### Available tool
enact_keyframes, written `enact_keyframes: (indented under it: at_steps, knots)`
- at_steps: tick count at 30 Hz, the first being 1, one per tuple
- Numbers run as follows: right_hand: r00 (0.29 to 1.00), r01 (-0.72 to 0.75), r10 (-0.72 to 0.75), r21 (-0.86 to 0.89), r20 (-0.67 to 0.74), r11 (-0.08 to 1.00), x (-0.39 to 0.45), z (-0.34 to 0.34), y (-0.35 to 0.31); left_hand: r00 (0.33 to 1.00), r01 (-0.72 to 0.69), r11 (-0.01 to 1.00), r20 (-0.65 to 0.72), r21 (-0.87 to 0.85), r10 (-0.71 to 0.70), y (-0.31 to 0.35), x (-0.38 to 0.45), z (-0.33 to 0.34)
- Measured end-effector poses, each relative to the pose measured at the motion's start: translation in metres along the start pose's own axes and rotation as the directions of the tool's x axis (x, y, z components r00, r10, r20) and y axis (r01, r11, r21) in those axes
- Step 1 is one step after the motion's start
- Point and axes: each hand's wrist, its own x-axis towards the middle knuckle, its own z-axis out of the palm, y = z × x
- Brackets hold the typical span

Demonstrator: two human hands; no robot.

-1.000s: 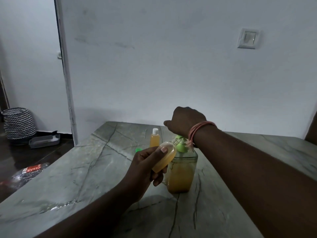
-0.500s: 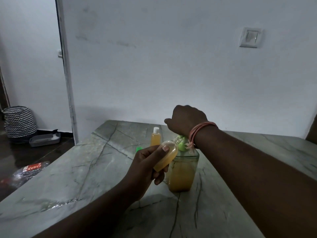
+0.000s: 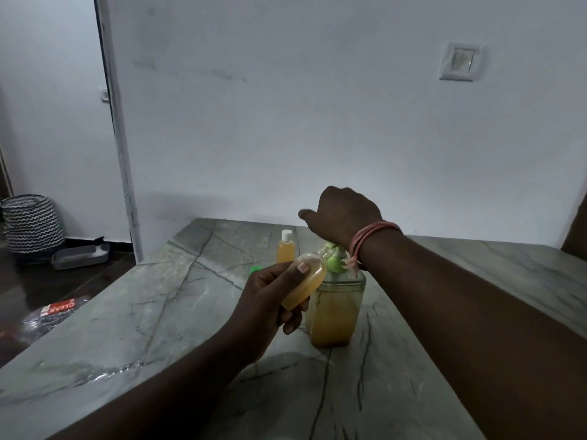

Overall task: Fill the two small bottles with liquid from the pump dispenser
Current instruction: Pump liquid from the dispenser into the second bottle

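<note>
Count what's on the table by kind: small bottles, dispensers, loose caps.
Small bottles: 2, one capped, standing, one held tilted at the pump by the left hand
Pump dispenser: 1
Loose green cap: 1
Total: 4

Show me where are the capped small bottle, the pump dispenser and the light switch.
capped small bottle (image 3: 285, 251), head view, orange body.
pump dispenser (image 3: 336, 312), head view, liquid-filled body.
light switch (image 3: 461, 61), head view, centre plate.

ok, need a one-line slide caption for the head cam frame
Left hand tilts a small bottle at the pump dispenser while the right hand covers the pump.
</note>
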Motion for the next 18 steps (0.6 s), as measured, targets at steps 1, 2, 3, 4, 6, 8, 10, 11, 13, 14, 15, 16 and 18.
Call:
enact_keyframes:
  at_steps: [1,2,3,4,6,8,10,11,13,14,15,16,18]
  knots:
    - [1.0,-0.027,0.027,0.05,0.006,0.998,0.0,0.003,0.001,1.0,-0.001,1.0,0.0,0.005,0.001,0.0,0.001,0.0]
    - [0.998,-0.048,0.045,0.086,0.038,0.995,-0.001,0.005,0.001,1.0,-0.001,1.0,-0.001,0.006,0.001,-0.001,0.001,0.0]
    - [0.995,-0.061,0.053,0.098,0.079,0.993,-0.001,0.006,0.001,1.0,-0.003,1.0,0.0,0.002,0.003,-0.002,0.0,0.0]
    - [0.993,-0.066,0.057,0.09,0.107,0.994,-0.001,0.007,0.0,1.0,-0.004,1.0,0.003,-0.004,0.004,-0.002,0.0,0.0]
    - [0.992,-0.056,0.05,0.051,0.112,0.997,-0.002,0.005,0.0,1.0,-0.001,1.0,0.008,-0.008,0.001,-0.002,-0.001,0.0]
    - [0.997,-0.022,0.023,-0.007,0.077,1.0,-0.003,0.002,-0.002,1.0,0.004,1.0,-0.001,-0.001,-0.004,0.0,-0.002,0.001]
    - [0.999,0.04,-0.037,-0.09,0.034,0.995,-0.002,-0.002,-0.004,1.0,0.007,1.0,-0.007,-0.004,-0.007,0.001,-0.002,0.003]
    - [0.998,0.06,-0.058,-0.111,0.019,0.992,0.0,-0.005,-0.004,1.0,0.008,1.0,-0.006,-0.009,-0.008,0.001,-0.002,0.003]
    - [0.999,0.047,-0.047,-0.079,-0.002,0.996,0.001,-0.003,-0.003,1.0,0.006,1.0,0.0,-0.011,-0.006,0.001,-0.001,0.001]
    - [1.0,0.021,-0.021,-0.034,-0.012,0.999,0.0,0.0,-0.002,1.0,0.005,1.0,0.001,-0.01,-0.005,0.0,0.0,0.001]
    - [1.0,-0.004,0.005,0.008,-0.026,1.0,-0.001,0.004,-0.001,1.0,0.004,1.0,0.003,-0.011,-0.004,0.0,0.0,0.001]
    - [0.999,-0.018,0.019,0.032,-0.042,0.999,-0.002,0.006,0.0,1.0,0.002,1.0,0.006,-0.012,-0.002,0.0,0.0,0.001]
    - [0.999,-0.028,0.028,0.042,-0.021,0.999,-0.004,0.006,-0.001,1.0,0.001,1.0,0.004,-0.008,-0.001,-0.001,0.0,0.001]
